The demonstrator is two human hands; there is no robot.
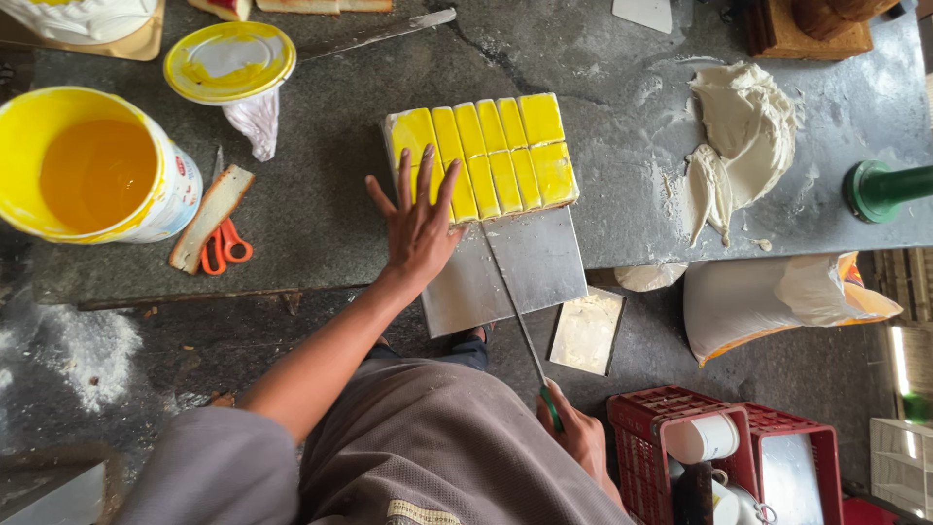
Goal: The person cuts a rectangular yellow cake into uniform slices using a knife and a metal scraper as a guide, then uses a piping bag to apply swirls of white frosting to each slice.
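Pressing our left hand point(420, 226) flat, fingers spread wide, onto the near left corner of the yellow-glazed cake slab point(483, 156), we hold nothing with it; the open palm seems there only to steady the block. The cake sits on a bare metal tray point(525, 267) that overhangs the near edge of the grey table point(321, 194), and it is already divided into narrow bars in two rows, the cut lines running away from us. Our right hand point(575, 436) is low, below the table edge, closed around the green handle of a long thin knife point(513, 301); the blade slants up across the tray so that its tip reaches the near side of the cake, about the middle of the slab. Keeping the handle that low appears to lay the blade nearly level with the tray. Off to the left stand an open bucket of orange-yellow glaze point(97, 170) and its yellow lid point(229, 60), close enough to reach yet well apart from the slab, with orange scissors point(225, 248) beside a trimmed strip of cake point(211, 217). To the right a heap of white cream point(743, 131) is spread directly on the table, near but not touching the cake. Down on the floor we see red crates point(724, 457) and a shallow rectangular tin point(587, 331) under the tray's edge.
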